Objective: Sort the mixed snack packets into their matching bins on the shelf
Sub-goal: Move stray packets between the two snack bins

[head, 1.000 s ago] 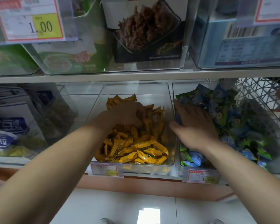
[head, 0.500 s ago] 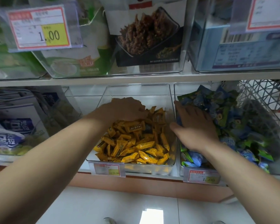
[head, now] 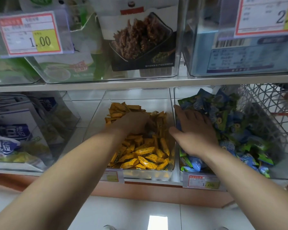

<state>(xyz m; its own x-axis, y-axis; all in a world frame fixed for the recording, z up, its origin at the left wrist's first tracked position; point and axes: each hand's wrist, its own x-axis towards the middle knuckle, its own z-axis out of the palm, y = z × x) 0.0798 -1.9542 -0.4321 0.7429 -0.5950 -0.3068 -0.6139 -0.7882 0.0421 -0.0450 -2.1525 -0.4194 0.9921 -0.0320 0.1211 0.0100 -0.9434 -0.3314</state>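
Fingers [head: 144, 121] of the left hand [head: 131, 122] curl down into the yellow packets [head: 145, 151] in the middle clear bin [head: 136, 92], tips buried, so any pinch cannot be told. The hand has drawn slightly forward, baring packets behind it. The right hand [head: 194, 135] stays flat, fingers together, on the blue-green packets [head: 231, 123] next door.

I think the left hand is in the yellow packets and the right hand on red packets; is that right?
Not quite: the head view shows the right hand on blue and green packets, not red; the rest holds.
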